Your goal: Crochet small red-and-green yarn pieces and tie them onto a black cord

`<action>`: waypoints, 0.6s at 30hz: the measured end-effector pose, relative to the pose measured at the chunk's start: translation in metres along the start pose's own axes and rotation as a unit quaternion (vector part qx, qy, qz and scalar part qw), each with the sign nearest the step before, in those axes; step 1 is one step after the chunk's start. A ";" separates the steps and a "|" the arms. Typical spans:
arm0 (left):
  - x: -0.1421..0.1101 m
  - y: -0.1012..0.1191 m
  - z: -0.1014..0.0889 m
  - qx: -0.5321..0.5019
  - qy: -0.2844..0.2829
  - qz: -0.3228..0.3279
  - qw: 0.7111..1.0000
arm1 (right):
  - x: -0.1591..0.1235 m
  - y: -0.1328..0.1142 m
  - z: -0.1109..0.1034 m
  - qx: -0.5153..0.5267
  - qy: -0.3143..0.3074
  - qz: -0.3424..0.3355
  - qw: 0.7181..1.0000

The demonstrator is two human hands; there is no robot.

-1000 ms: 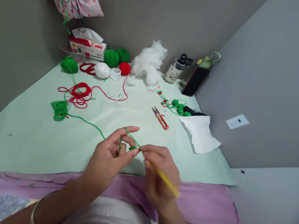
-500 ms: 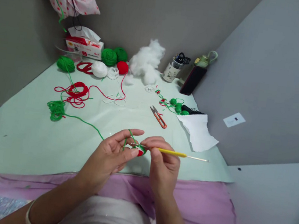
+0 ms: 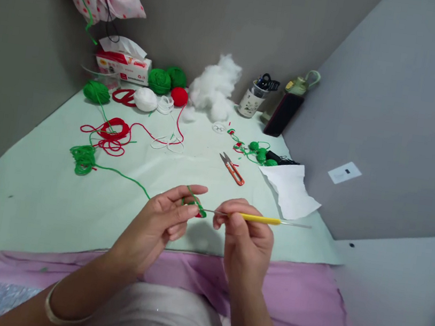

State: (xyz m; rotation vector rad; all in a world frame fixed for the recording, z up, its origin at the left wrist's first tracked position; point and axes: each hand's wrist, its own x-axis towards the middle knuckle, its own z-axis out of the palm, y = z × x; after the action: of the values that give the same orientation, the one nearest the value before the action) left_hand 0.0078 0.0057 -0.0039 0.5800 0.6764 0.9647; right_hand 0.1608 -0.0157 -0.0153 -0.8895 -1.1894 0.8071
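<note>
The left hand pinches a small green-and-red crochet piece above the table, green yarn over its raised index finger, probably for tension; the right hand grips the yellow-handled crochet hook pencil-like, seemingly for control, its shaft reaching the piece.

The left hand is raised near the right hand, the two facing each other without touching. From here I see the left index finger stretched out over its thumb, which presses forward in a pinch; lower fingers curl in below it. The right hand grips tightly, thumb laid up against the bent index finger, the others folded in. The left forearm slants out behind its hand; the right forearm drops back more steeply behind its own.
</note>
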 end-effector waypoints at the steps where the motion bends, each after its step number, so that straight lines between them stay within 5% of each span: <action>1: 0.000 -0.001 0.001 0.018 0.000 0.012 1.000 | 0.001 0.000 0.001 0.010 -0.009 0.008 1.000; 8: 0.000 -0.005 0.000 0.113 -0.017 0.055 0.992 | -0.001 0.002 0.002 0.026 -0.012 0.042 0.999; 18: -0.001 0.003 0.001 0.106 0.005 0.049 0.993 | 0.003 0.005 -0.001 0.118 -0.025 0.089 0.989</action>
State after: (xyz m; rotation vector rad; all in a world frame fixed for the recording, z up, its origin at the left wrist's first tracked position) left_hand 0.0067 0.0060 -0.0011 0.8016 0.7713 0.9944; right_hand 0.1618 -0.0111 -0.0186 -0.7900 -1.0413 1.0954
